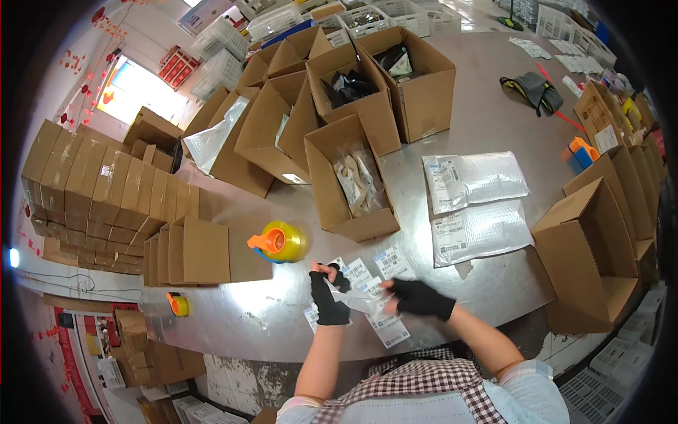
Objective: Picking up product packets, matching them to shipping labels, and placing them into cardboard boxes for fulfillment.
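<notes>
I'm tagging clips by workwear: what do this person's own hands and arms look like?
The left hand and right hand wear black gloves that leave fingertips bare. The forearms are uncovered below short, pale grey-blue sleeves.

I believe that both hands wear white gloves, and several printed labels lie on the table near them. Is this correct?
The colour is wrong: the head view shows black gloves on both hands. Several printed labels do lie on the table near them.
</notes>
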Tool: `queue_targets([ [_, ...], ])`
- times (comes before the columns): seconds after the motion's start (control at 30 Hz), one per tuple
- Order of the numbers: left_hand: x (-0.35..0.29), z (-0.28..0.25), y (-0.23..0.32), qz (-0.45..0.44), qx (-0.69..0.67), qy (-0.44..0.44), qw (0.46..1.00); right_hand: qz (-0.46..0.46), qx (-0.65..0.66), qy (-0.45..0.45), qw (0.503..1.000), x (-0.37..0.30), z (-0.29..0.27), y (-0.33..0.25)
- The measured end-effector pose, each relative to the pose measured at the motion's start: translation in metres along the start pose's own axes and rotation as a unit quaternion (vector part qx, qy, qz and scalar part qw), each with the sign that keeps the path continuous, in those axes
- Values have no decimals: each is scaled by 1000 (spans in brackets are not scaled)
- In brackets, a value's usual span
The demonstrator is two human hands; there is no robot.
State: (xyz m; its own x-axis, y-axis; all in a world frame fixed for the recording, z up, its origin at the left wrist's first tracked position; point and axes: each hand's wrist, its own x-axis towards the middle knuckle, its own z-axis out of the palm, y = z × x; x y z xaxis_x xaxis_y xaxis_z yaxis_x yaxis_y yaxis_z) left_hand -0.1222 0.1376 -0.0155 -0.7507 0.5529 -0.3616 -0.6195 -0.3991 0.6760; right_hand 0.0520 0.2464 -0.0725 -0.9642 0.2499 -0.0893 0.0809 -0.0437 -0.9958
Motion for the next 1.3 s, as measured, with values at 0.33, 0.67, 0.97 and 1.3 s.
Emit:
queue_targets([
  [0.33,-89,73,-78,56,330,-220,916,-70,-160,312,934,-52,18,-75],
  [0.67,-70,143,-83,-60,139,-230,962,-161,-388,355,836,-134,-52,-157],
  [0.97,-123,274,-131,-325,-64,-351,876,-346,-634,169,671,-195,-153,-220],
  [1.3,-179,401,-176,-290,46,-561,774,-399,-654,152,624,-265,-319,-246],
])
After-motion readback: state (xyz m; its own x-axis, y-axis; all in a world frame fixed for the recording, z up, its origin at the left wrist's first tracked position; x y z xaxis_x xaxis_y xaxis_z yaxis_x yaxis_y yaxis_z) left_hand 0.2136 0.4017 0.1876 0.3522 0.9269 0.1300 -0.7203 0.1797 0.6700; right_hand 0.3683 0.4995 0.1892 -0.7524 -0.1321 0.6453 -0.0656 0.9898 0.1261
